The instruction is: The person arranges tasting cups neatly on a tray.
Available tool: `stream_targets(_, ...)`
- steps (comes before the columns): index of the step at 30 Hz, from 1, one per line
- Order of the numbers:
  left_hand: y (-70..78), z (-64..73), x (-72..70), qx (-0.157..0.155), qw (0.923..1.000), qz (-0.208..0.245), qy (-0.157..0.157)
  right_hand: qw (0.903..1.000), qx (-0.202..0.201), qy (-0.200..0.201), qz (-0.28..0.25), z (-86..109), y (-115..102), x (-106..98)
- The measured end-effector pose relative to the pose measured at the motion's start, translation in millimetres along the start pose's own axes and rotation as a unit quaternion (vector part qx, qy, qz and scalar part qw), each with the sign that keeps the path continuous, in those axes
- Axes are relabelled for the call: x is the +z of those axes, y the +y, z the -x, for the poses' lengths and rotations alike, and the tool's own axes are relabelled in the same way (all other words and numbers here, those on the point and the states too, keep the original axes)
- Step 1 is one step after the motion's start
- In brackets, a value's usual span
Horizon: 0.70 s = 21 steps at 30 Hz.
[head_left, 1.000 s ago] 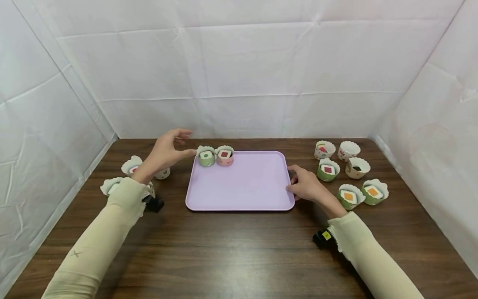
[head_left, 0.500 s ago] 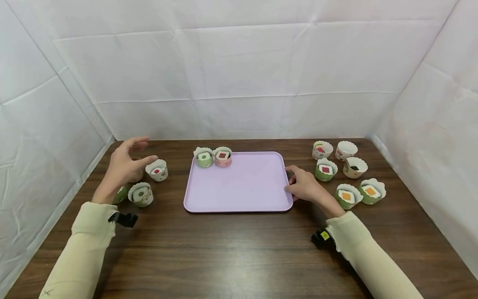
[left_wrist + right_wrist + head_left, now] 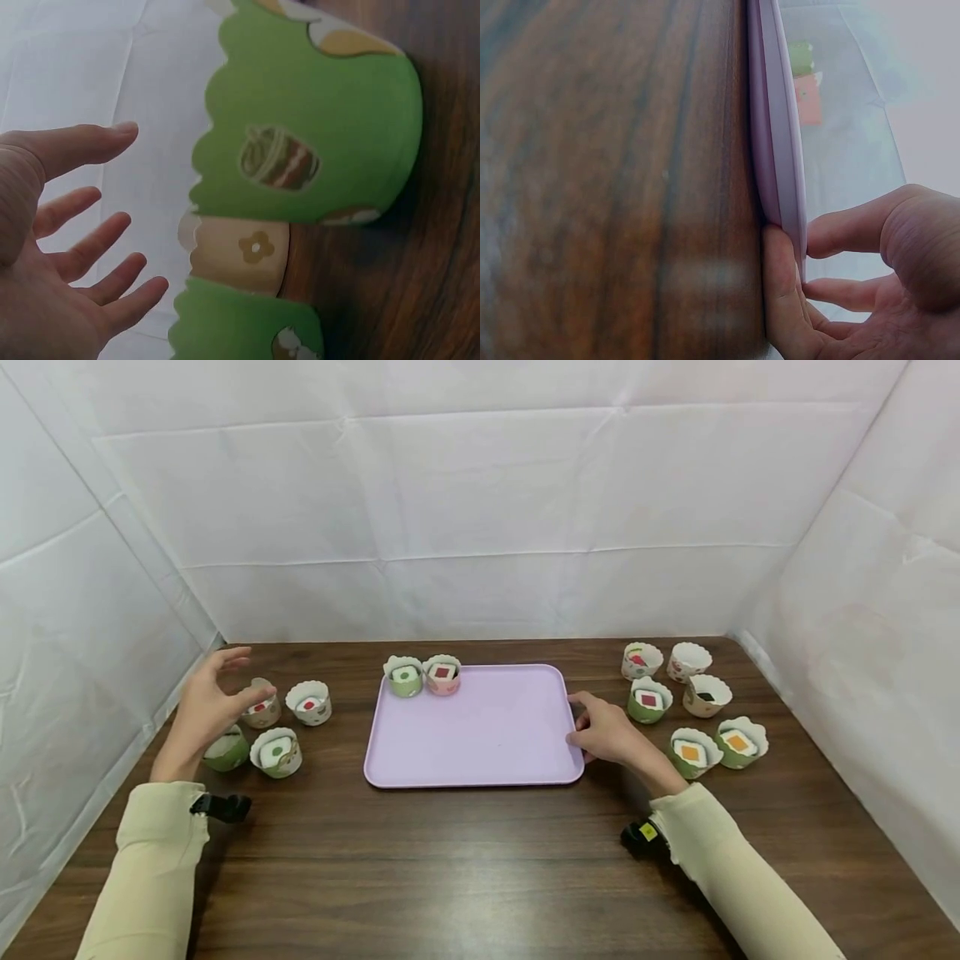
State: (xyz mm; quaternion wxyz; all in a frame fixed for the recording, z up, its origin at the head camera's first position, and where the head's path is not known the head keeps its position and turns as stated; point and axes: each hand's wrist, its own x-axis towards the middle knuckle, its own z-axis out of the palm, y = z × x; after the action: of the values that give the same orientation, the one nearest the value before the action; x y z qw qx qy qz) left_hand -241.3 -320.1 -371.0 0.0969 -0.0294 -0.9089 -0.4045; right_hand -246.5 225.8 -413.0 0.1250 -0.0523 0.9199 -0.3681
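My left hand [image 3: 198, 710] hovers beside the left-hand paper baking cups, fingers spread and holding nothing. Nearest to it are a green cup [image 3: 228, 757] and a beige cup [image 3: 262, 716], both partly covered by the hand in the head view. Alongside stand a white cup [image 3: 313, 714] and a patterned green cup [image 3: 282, 766]. In the left wrist view a green cup [image 3: 322, 127] stands close to the spread fingers. My right hand [image 3: 611, 731] pinches the right rim of the lilac tray [image 3: 472, 727], thumb on the edge. A green cup [image 3: 406, 686] and a pink cup [image 3: 442, 686] sit at the tray's back left corner.
Several more baking cups stand right of the tray, among them a green one [image 3: 647, 710] and a beige one [image 3: 705, 703]. White pieces with coloured centres lie in many cups. White cloth [image 3: 480, 510] hangs behind and beside the brown wooden table [image 3: 450, 860].
My left hand has moved left, away from the tray's back left corner, to the cups on the left. My right hand stays on the tray rim. The head view has shifted slightly.
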Motion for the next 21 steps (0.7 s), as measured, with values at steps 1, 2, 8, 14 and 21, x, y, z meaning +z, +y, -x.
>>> stream_targets(1,-0.8,0.2,-1.0,0.000,1.0000,-0.004,-0.002,1.0000,0.000,0.000,0.002,-0.2,-0.1,0.2)
stream_targets(2,-1.4,0.2,-2.0,0.000,1.0000,-0.006,-0.004,1.0000,0.000,0.000,0.003,-0.5,0.1,0.4)
stream_targets(8,-7.4,-1.2,-7.9,0.005,0.9979,-0.054,-0.034,0.9999,0.001,-0.002,0.013,-0.4,1.4,0.9)
stream_targets(14,-17.4,-2.4,-12.3,0.014,0.9936,-0.084,-0.075,1.0000,0.001,-0.005,0.009,0.6,1.4,0.8)
stream_targets(21,-18.2,-5.8,-13.7,0.004,0.9870,-0.101,-0.125,1.0000,-0.001,0.001,0.007,-0.8,0.9,0.5)
